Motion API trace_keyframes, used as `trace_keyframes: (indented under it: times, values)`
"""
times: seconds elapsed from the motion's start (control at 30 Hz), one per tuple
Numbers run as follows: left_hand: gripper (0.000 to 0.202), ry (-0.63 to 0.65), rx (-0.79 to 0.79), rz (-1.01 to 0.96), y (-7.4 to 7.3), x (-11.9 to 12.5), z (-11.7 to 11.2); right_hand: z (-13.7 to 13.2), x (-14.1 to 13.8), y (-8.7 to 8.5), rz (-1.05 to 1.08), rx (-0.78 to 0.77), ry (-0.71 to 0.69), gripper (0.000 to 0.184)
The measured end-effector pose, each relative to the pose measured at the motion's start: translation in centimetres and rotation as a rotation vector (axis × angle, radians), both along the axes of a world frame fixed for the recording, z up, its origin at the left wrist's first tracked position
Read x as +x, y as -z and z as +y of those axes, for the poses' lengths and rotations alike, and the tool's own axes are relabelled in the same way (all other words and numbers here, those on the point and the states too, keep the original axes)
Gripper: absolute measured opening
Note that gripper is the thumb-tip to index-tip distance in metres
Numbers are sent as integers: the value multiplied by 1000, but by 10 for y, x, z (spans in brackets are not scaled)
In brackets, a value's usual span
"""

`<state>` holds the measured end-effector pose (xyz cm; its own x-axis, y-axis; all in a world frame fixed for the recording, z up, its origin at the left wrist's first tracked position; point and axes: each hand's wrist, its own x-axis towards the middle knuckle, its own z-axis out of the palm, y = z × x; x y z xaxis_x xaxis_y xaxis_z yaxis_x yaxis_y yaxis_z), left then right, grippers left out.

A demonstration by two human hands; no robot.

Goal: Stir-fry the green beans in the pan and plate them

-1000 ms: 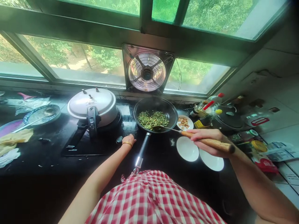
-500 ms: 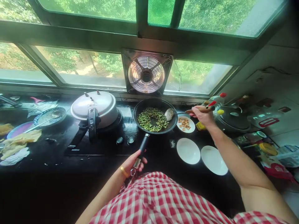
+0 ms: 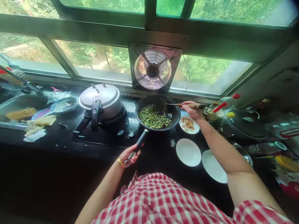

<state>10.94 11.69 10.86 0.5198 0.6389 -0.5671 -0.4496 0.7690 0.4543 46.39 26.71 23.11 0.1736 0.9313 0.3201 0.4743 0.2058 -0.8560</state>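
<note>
My left hand (image 3: 130, 154) is wrapped round the black handle (image 3: 141, 139) of a frying pan (image 3: 175, 117). Chopped green vegetables (image 3: 153, 117) lie spread over the pan's left and middle. Over the pan's right rim, my right hand (image 3: 192, 110) grips the wooden handle of a spatula (image 3: 174, 105). Its blade is down inside the pan near the far right wall, dark and hard to make out. Just below my right hand, a small white plate (image 3: 196, 129) bears pale brown pieces (image 3: 187, 124).
Left of the pan stands a pressure cooker (image 3: 100, 101) on a black cooktop (image 3: 106, 135). Two white plates (image 3: 188, 152) lie at the right front. Bottles (image 3: 227, 107) crowd the right wall. A sink (image 3: 14, 124), cloths (image 3: 38, 126) and a patterned bowl (image 3: 73, 107) are at left. A window fan (image 3: 153, 70) is behind.
The spatula blade has gone from the pan's right side toward its far wall, tilting over. The vegetables, earlier in a ring, are now heaped together. The view has shifted left.
</note>
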Motion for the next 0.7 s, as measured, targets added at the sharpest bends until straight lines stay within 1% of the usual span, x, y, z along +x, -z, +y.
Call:
trace_keyframes:
  times: [0.03, 0.1, 0.17, 0.2, 0.23, 0.3, 0.37, 0.43, 0.47, 0.5, 0.53, 0.6, 0.63, 0.7]
  values:
    - [43, 0, 5, 4, -1, 1, 0, 2, -11, 7, -22, 18, -37, 16]
    - [42, 10, 6, 15, -3, 1, 1, -2, -32, 18, -87, 51, -174, 16]
    - [41, 28, -4, 23, -6, 0, 2, -16, -44, 20, -175, 80, -364, 16]
    - [40, 37, -10, 20, -7, -1, 3, -26, -45, 16, -223, 89, -456, 15]
    - [40, 45, -16, 9, -6, -3, 5, -37, -42, 8, -268, 97, -535, 15]
    - [44, 55, -28, -30, -1, -6, 7, -59, -29, -14, -330, 111, -623, 13]
    - [49, 41, -59, -51, 12, -7, 9, -80, -13, -40, -359, 120, -635, 12]
    - [45, 13, -123, 7, 27, 0, 5, -96, -1, -58, -401, 135, -623, 13]
    - [41, 31, -157, 62, 33, 8, 0, -102, 3, -62, -429, 141, -616, 14]
    - [37, 79, -185, 121, 38, 18, -7, -106, 7, -60, -458, 146, -613, 15]
    - [33, 156, -199, 177, 40, 32, -15, -109, 9, -54, -481, 145, -618, 16]
    - [27, 346, -169, 251, 39, 68, -33, -111, 16, -34, -502, 135, -636, 16]
    - [26, 426, -126, 264, 37, 91, -42, -110, 20, -22, -509, 128, -644, 15]
    - [30, 532, -17, 257, 33, 144, -56, -107, 32, -3, -541, 107, -650, 16]
